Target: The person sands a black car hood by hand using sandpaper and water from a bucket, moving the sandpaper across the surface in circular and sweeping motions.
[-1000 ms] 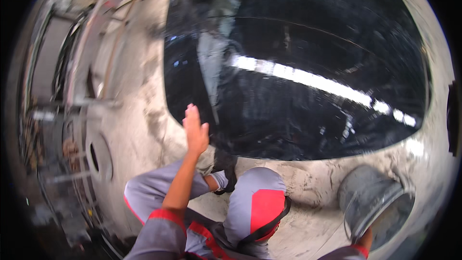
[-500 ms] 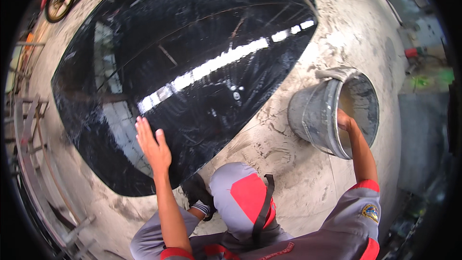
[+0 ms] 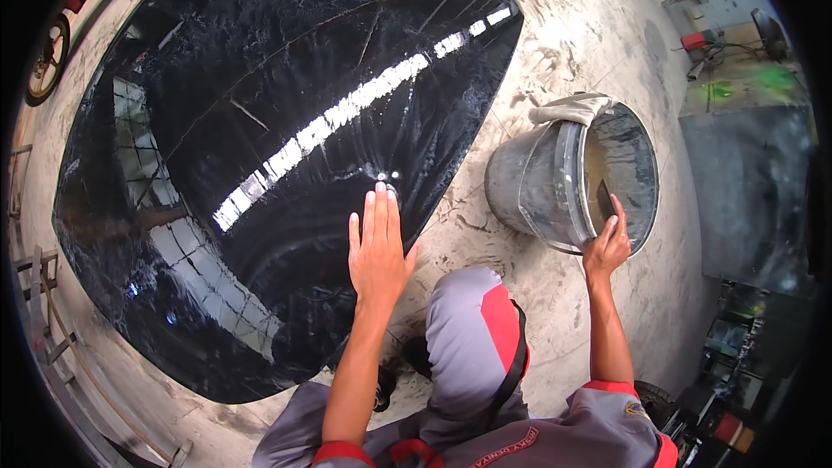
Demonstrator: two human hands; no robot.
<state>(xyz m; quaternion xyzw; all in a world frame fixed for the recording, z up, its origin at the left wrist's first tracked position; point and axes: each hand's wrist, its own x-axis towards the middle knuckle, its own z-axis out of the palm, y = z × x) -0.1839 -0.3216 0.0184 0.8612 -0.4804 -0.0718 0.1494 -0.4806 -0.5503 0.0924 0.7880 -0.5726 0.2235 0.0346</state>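
Observation:
A large glossy black car hood (image 3: 295, 234) lies on the floor in front of me, streaked with whitish smears and bright reflections. My left hand (image 3: 378, 247) is laid flat on its near right part, fingers stretched out and holding nothing. At the mouth of a grey bucket (image 3: 533, 182), my right hand (image 3: 608, 247) pinches a small dark flat piece (image 3: 605, 199); whether it is sandpaper or a pad I cannot make out. Cloudy brownish water (image 3: 594, 175) shows inside the bucket. Over the bucket's rim hangs a pale cloth (image 3: 572, 109).
My bent knee (image 3: 468, 321) rises between the hood and the bucket. Metal racks (image 3: 61, 338) stand along the left edge, and a motorcycle wheel (image 3: 49, 61) shows at the upper left. Grey panels (image 3: 745, 191) and assorted tools (image 3: 728, 381) line the right side.
My left hand has slid right across the hood. My right hand has come up from deep in the bucket, and the dark flat piece now shows in it. The view has shifted too.

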